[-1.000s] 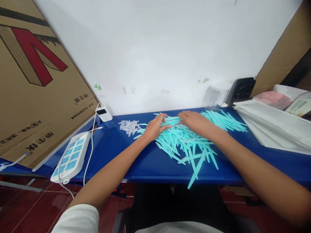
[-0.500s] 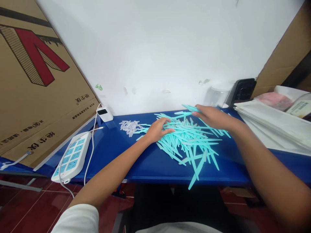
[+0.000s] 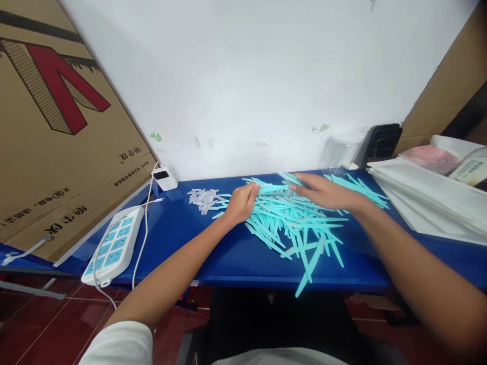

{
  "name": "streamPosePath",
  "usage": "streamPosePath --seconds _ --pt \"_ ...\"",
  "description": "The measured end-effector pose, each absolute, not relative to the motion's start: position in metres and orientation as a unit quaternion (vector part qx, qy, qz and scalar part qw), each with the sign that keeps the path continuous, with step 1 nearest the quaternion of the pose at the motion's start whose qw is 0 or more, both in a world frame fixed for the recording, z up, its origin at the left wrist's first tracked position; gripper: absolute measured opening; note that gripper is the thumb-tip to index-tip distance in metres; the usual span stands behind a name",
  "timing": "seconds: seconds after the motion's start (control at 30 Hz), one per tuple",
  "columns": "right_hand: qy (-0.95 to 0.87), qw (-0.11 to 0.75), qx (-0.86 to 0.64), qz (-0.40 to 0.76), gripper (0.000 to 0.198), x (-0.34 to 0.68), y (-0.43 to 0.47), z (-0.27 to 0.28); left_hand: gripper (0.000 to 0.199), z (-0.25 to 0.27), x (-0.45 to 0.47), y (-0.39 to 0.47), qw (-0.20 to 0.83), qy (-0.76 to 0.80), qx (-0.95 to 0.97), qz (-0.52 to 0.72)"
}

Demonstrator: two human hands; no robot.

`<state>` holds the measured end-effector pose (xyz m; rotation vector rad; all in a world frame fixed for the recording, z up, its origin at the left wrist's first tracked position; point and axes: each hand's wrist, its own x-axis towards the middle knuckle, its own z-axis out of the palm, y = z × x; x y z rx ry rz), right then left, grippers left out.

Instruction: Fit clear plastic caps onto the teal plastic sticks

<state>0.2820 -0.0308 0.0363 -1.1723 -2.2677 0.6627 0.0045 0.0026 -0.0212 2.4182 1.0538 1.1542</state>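
A loose heap of slim turquoise plastic sticks point(image 3: 289, 215), shaped like eyebrow razors, lies on the blue table. Above its back edge, my left hand point(image 3: 242, 203) is closed, pinching one turquoise eyebrow razor point(image 3: 274, 188) between thumb and fingers. My right hand point(image 3: 323, 190) faces it from the right, with other turquoise eyebrow razors point(image 3: 289, 178) held in its fingers. Its thumb tip is close to the far end of the left hand's razor; whether they touch I cannot tell. Small translucent caps point(image 3: 203, 199) form a pile left of the heap.
Beyond my right hand lie more turquoise sticks point(image 3: 359, 188). White sheets or bags point(image 3: 429, 197) are stacked at the right, near a clear container point(image 3: 340, 152). At left are a power strip point(image 3: 114, 243), a small white device point(image 3: 166, 179) and a large carton point(image 3: 76, 152).
My left hand has risen off the heap and closed on a razor. My right hand has come left and slightly down, towards it, uncovering sticks at the right.
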Motion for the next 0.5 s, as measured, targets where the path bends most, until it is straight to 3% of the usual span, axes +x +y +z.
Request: streamPosePath --seconds 0.23,0.37,0.5 --pt "-0.828 0.236 -0.425 0.278 0.037 0.270 -0.035 0.034 0.047 -0.022 0.005 -0.001 0.191 0.372 0.817 0.397" --pt "-0.829 0.251 -0.418 0.274 0.041 0.270 -0.034 0.032 0.045 -0.027 0.006 0.004 0.307 0.394 0.752 0.431" --pt "-0.836 0.246 -0.402 0.282 0.044 0.268 -0.034 0.033 0.053 -0.027 0.007 0.005 0.333 0.383 0.749 0.427"
